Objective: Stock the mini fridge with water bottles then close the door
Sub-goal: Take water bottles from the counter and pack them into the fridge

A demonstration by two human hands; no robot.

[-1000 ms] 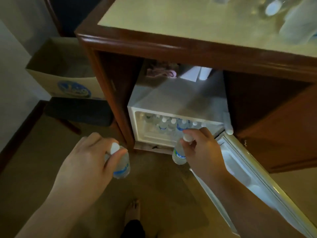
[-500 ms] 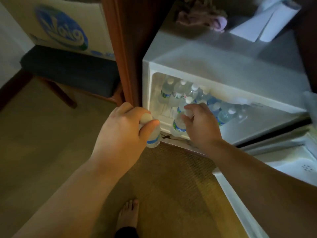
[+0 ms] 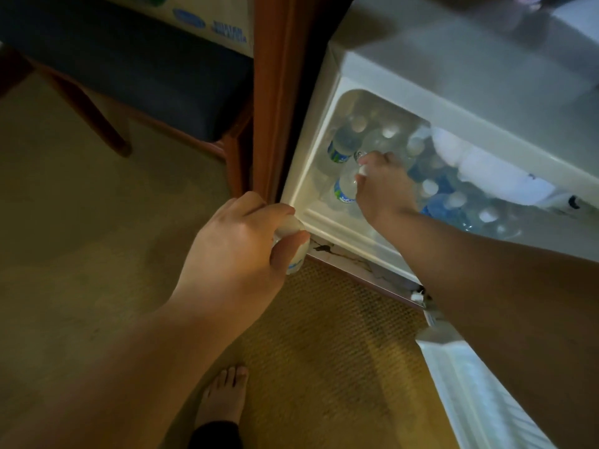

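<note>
While the mini fridge is sitting with its door swung wide at the lower right, its lit compartment is already holding a crowd of upright water bottles, caps pale against blue labels, and only the near left corner is looking free. Reaching into that corner, the right hand is pinching the neck and cap of one small bottle, fingers curled closed around the top, and is lowering it just in front of another bottle standing at the back. Outside, just beside the fridge's lower left lip, the left hand is wrapping closed around a second bottle, thumb across its front, most of it hidden in the palm. Judging by their size, these filled bottles are handling as light but thin-walled, giving under a squeeze and possibly slick, so the stiff neck under the cap is looking like the surest hold for threading one between its neighbours without toppling them
</note>
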